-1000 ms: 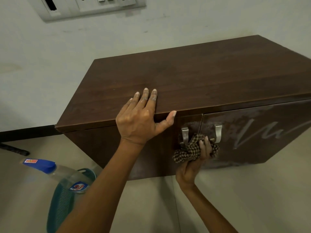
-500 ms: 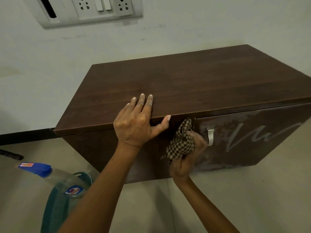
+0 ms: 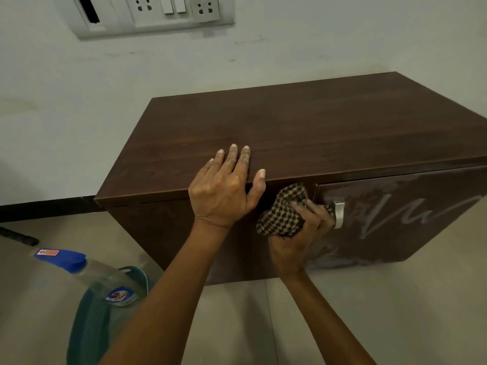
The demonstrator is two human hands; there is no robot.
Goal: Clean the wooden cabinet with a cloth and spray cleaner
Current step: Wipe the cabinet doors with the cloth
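Pale wall (image 3: 342,43), wooden cabinet (image 3: 290,133) at frame centre: left hand (image 3: 226,191) kept flat and open on the top edge; checked cloth (image 3: 283,214), gripped bunched in right hand (image 3: 297,233), shifted up-left toward the door seam, right-of-frame handle (image 3: 339,214) exposed, the other apparently covered; smears (image 3: 411,214) beyond left unwiped.

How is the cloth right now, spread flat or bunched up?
Bunched up: the cloth is a crumpled wad held in the right hand at the cabinet front, beside the handle.
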